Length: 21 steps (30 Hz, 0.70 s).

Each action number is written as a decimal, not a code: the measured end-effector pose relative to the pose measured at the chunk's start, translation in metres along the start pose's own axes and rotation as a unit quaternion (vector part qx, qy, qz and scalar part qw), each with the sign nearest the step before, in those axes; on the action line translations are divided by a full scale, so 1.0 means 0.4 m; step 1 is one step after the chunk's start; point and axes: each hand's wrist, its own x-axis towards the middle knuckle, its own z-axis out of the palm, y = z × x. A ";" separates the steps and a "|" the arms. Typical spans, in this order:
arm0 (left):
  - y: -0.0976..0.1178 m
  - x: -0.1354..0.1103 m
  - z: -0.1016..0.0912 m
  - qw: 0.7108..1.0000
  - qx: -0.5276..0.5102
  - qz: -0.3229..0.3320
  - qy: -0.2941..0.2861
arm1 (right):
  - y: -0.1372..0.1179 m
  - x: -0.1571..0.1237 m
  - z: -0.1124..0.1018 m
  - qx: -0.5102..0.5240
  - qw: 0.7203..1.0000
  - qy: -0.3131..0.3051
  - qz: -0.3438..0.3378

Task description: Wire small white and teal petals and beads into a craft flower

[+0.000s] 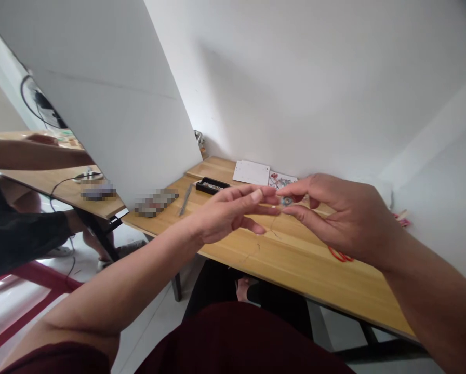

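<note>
Disc (287, 201) held over table (306, 265);
right hand (344, 215) pinches it, apparently for fine control; left hand (227, 212) extends fingers alongside, grip unclear

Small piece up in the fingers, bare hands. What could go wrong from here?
1. The small round piece sits in a thumb-and-finger pinch of the right hand; it might slip and drop.
2. A thin strand shows just below the fingers; it could snag on the open left hand.
3. The black tray of small bits is uncovered; a bump might scatter them.
</note>
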 end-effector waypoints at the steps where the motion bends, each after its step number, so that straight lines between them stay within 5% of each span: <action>1: -0.011 0.011 0.013 1.000 0.013 -0.004 -0.016 | 0.003 0.000 -0.003 -0.009 1.000 0.001 -0.003; 5: -0.058 0.031 0.001 0.991 0.135 0.004 0.013 | 0.034 -0.012 -0.022 -0.069 0.997 0.033 0.026; 9: -0.102 0.013 -0.136 0.960 0.274 -0.051 0.039 | 0.077 -0.039 -0.053 -0.073 0.992 0.048 0.092; 16: -0.107 -0.123 -0.444 0.789 0.573 -0.223 0.000 | 0.097 -0.071 -0.112 -0.091 0.981 0.039 0.164; 21: -0.041 -0.275 -0.548 0.707 0.652 -0.230 0.153 | 0.096 -0.082 -0.123 -0.109 0.979 0.042 0.170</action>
